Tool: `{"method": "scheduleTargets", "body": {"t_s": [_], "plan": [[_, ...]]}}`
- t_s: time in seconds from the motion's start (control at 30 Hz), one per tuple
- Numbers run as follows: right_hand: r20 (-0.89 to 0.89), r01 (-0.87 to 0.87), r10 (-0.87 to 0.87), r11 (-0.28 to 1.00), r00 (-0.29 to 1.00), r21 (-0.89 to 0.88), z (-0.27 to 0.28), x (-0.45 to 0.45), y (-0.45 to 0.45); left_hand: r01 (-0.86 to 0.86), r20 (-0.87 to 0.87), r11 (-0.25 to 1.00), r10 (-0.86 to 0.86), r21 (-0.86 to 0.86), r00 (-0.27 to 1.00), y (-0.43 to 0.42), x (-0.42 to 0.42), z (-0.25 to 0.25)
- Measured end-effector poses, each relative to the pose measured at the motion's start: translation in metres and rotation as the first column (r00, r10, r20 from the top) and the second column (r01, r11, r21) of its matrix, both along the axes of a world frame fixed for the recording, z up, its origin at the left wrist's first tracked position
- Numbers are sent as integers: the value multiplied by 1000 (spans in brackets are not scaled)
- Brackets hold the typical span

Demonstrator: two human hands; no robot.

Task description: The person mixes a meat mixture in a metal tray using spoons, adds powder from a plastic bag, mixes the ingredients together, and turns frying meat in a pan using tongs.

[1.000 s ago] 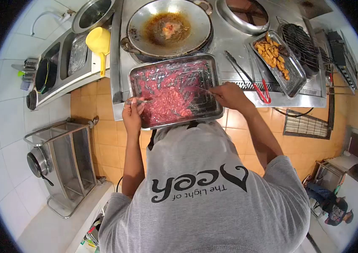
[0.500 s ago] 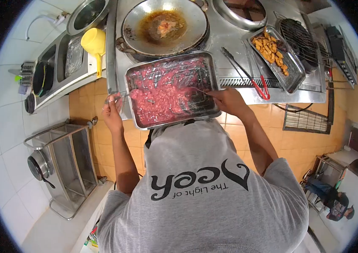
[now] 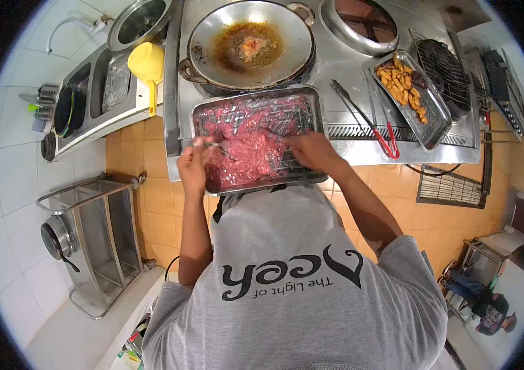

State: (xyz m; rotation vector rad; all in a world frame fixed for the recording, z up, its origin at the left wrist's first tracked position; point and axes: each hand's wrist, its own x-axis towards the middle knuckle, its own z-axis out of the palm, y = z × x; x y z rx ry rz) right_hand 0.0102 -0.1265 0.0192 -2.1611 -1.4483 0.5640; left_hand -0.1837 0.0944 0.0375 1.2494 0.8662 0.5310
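Observation:
A rectangular metal tray (image 3: 320, 123) holds wet, red, shredded-looking food (image 3: 246, 151). My left hand (image 3: 193, 161) is at the tray's left edge, its fingers pinched on a thin metal utensil (image 3: 216, 145) whose tip reaches into the food. Over the tray's right half is my right hand (image 3: 314, 151), closed on a second slim utensil; its far end lies in the red mass, and its shape is hard to make out. Just beyond the tray stands a large wok (image 3: 203, 58) with brownish oil and a reddish lump in it.
Red-handled tongs (image 3: 367, 120) lie on the steel counter, beside a tray (image 3: 438, 126) of golden fried pieces and a round grill grate (image 3: 439, 65). A yellow dipper (image 3: 146, 63) rests near the sink at left. Another person (image 3: 490, 305) is far off at lower right.
My left hand moved out past the tray's left edge, then back in with its utensil over the food. My right hand has shifted left, further over the tray.

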Motion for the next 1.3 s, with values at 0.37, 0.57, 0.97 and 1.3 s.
{"method": "scheduleTargets", "body": {"t_s": [0.37,0.57,0.97,1.3], "plan": [[-25,-202,201,978,979,-42,27,-9,26,-79,-37,997,79,-21,996,38,-18,-30],[178,-308,328,942,928,-130,-19,-24,35,-95,-10,995,95,-36,995,33,-11,-23],[268,-292,253,950,929,115,5,-6,77,-122,-25,990,120,-68,992,41,-16,-16],[224,-273,278,961,934,-54,17,-16,68,-158,-31,985,156,-73,987,42,-15,-33]]}}
